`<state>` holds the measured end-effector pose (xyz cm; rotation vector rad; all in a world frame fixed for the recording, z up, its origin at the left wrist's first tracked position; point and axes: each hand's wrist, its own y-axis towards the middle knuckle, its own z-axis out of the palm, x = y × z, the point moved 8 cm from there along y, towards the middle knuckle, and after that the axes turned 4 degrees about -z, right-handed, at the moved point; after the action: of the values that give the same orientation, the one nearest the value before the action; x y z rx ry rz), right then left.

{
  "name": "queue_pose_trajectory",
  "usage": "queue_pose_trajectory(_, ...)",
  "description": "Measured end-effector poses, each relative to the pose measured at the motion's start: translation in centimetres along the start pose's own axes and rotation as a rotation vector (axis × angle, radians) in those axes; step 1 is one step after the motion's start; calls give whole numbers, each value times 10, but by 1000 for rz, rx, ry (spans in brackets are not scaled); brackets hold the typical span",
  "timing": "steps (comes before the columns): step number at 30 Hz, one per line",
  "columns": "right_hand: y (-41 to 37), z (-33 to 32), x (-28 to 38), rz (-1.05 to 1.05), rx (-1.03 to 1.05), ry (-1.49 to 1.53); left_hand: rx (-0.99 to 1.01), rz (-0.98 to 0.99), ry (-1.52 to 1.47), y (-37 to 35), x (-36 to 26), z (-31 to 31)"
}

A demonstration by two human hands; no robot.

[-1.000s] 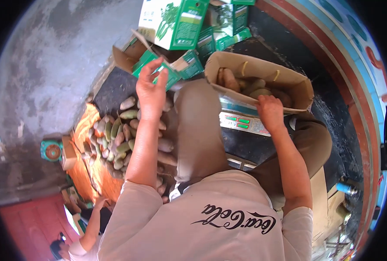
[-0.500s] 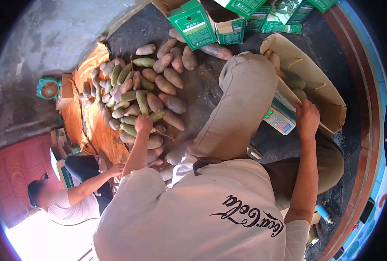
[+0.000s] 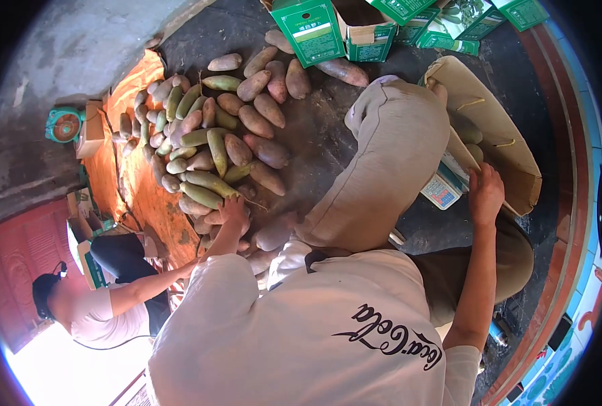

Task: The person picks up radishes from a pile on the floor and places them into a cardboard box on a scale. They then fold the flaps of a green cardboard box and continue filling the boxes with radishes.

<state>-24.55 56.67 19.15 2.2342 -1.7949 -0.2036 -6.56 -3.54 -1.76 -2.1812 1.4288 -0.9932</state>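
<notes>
I'm watching the L hand (image 3: 232, 210) lying on the near edge of the tuber pile (image 3: 206, 135), way off left of the scale (image 3: 442, 191). Its fingers are curling over a pinkish tuber (image 3: 213, 218) right under the palm, but I can't tell if it's really squeezing it. The R hand (image 3: 485, 193) is sitting just right of the scale, closing on the rim of the cardboard box (image 3: 501, 122), w/ more tubers lying inside. Green boxes (image 3: 311, 30) are standing above the scale.
</notes>
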Motion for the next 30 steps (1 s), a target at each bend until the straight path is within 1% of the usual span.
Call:
queue_pose_trajectory(3,1,1,2,-1,17,7,-77,46,105,12,-4,3)
queue_pose_trajectory(6,-1,2,1,14,21,-19,-56,72,279,27,0,5)
queue_pose_trajectory(9,-1,2,-2,45,41,-56,31,143,266,58,10,29)
queue_pose_trajectory(10,2,-1,-1,89,45,-57,116,62,361,81,24,44)
queue_pose_trajectory(11,4,-5,0,73,-10,-62,197,66,328,90,27,69)
queue_pose_trajectory(12,5,-8,0,78,-35,-44,183,122,351,80,22,59)
queue_pose_trajectory(13,1,3,-6,87,8,-61,137,190,351,83,18,61)
queue_pose_trajectory(14,1,-4,-3,79,-16,-44,79,245,367,106,26,85)
queue_pose_trajectory(15,-2,-4,-5,54,-125,-20,163,203,402,64,2,27)
queue_pose_trajectory(16,-1,-5,-4,58,-80,-2,65,244,447,97,17,62)
queue_pose_trajectory(17,-1,-3,-6,76,-50,2,130,225,438,76,4,32)
queue_pose_trajectory(18,-2,-1,-7,90,-22,15,-40,322,449,76,5,36)
queue_pose_trajectory(20,-3,-2,-7,103,10,29,-31,249,350,76,-1,25)
queue_pose_trajectory(22,-5,-1,-6,121,42,27,-106,289,424,78,-3,25)
queue_pose_trajectory(25,-4,0,-4,128,55,15,-121,285,388,88,3,36)
queue_pose_trajectory(30,-6,-1,-5,130,41,16,-119,328,491,84,-4,30)
